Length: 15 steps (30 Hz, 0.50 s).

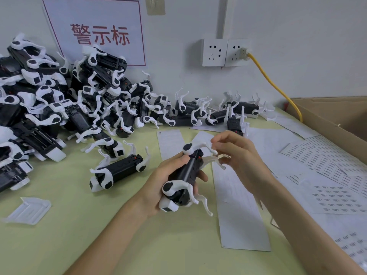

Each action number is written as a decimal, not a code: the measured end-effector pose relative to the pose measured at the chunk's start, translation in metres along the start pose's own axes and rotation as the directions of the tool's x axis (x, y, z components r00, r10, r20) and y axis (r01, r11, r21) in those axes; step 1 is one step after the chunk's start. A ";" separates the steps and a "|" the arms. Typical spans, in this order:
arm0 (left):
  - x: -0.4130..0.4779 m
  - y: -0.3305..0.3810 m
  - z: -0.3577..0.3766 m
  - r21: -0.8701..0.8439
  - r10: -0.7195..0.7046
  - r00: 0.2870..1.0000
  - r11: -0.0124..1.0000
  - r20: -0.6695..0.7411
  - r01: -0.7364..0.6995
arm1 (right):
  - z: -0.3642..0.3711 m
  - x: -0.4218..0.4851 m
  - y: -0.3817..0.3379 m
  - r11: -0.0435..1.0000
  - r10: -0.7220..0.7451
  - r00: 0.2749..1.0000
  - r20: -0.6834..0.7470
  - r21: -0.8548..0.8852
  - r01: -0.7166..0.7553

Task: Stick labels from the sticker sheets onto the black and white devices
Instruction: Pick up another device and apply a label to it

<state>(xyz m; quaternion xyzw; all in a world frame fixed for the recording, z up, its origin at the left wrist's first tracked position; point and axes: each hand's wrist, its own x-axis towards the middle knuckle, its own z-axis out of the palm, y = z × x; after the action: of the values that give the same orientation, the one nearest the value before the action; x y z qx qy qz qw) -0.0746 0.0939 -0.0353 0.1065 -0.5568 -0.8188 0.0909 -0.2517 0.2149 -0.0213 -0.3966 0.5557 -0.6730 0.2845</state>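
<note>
Lying in the left hand point(158, 186): black-bodied, white-legged device point(183, 172).

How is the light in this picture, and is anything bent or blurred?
Head view: light is soft and even, with only faint shadows on the table; the wide lens tilts the wall sign; print on the sticker sheets is too blurred to read.

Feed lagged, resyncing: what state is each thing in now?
Left hand, gripping the device
Device, held tilted
Right hand, fingers curled at device's legs; grip unclear
Pile, heaped against the wall
Sticker sheets, flat on the table
Plug, in a socket
Box, open
</note>
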 end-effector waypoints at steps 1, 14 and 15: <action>-0.001 0.000 0.000 -0.012 -0.030 0.999 0.999 0.031 0.030 | 0.000 -0.001 0.000 0.999 0.032 0.996 0.078 -0.036 -0.029; 0.001 0.005 -0.006 -0.133 -0.216 0.920 0.953 0.326 0.271 | -0.011 -0.006 -0.005 0.962 0.272 0.770 0.577 -0.143 -0.232; 0.001 0.004 -0.008 -0.147 -0.231 0.915 0.945 0.330 0.292 | -0.014 -0.006 -0.006 0.955 0.295 0.734 0.612 -0.180 -0.234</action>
<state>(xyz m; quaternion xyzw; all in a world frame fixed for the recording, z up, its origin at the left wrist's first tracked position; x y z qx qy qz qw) -0.0732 0.0852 -0.0343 0.0417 -0.4624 -0.8802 -0.0981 -0.2600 0.2290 -0.0179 -0.5288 0.5083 -0.4269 0.5289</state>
